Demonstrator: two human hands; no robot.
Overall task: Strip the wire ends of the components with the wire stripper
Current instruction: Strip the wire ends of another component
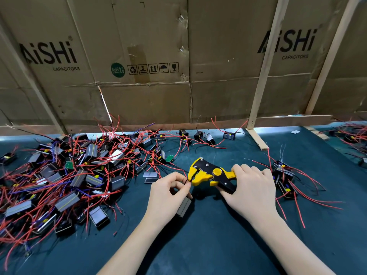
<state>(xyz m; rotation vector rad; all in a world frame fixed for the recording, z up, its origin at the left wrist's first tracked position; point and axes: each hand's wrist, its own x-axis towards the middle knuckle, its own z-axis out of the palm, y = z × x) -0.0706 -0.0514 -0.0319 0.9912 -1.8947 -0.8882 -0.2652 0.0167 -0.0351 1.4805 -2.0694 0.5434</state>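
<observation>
Right hand (251, 187) is reaching in from near right, fingers wrapped tight round the wire stripper (210, 174) handles — head pointing left. Left hand (168, 193) is pinching a thin black wire (186, 181) at the stripper's mouth, its component (183, 207) tucked under the fingers, over the green mat (198, 245).
</observation>
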